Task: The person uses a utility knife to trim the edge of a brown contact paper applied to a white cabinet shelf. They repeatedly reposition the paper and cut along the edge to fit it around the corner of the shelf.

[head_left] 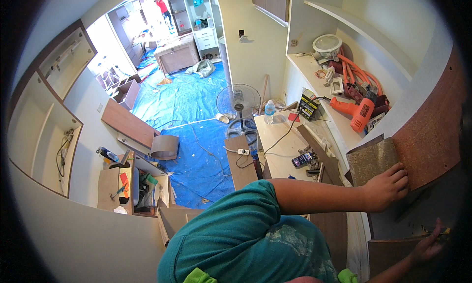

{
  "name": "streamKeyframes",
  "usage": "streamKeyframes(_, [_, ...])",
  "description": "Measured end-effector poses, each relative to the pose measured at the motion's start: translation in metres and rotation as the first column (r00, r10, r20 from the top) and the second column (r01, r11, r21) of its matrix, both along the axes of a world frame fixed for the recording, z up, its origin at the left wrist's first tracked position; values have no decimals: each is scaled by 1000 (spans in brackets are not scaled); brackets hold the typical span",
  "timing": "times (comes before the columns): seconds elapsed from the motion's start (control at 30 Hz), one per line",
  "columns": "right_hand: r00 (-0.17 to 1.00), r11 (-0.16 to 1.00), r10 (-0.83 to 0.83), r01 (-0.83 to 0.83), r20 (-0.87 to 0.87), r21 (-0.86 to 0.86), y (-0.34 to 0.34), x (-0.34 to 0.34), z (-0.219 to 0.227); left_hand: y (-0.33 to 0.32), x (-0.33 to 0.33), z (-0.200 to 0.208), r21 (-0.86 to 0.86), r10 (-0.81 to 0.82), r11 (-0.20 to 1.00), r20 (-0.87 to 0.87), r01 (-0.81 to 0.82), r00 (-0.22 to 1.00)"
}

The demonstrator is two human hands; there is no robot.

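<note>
My left hand, at the end of the arm in the teal sleeve, grips the edge of a mottled grey-brown sheet, with its fingers bent over it. The sheet lies against a dark grey surface, beside a larger reddish-brown panel. Lower right, my right hand is closed on a small yellow-and-black tool; its exact kind is too dim to make out. Below the sheet, a brown board edge runs close to that hand.
An orange power tool and orange hose lie on the right shelf. The white worktop bears a water bottle, a phone and a cable. Beyond stand a fan and blue floor sheeting. A distant person wears red.
</note>
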State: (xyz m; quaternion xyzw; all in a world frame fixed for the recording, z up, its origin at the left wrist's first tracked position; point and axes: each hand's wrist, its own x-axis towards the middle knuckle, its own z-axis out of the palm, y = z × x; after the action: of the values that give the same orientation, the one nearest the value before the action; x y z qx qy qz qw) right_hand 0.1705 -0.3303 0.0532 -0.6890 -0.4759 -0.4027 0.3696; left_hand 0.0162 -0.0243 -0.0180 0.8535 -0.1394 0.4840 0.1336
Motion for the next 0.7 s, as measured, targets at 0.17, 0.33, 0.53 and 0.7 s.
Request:
streamKeyframes(0.17, [998,998,-49,50,42,-23,4,-6,4,1,0,-1,-6,-8,1000,2,8,1000])
streamKeyframes(0.33, [993,981,-105,113,60,-156,-1,-13,10,-1,2,-2,-6,12,1000,17,-12,1000])
streamKeyframes(0.53, [992,981,-97,109,81,-162,-4,-8,10,1,0,-2,-6,4,1000,40,-4,999])
streamKeyframes(0.7, [995,990,-78,86,66,-114,-3,-6,9,3,-3,0,6,-5,1000,35,5,999])
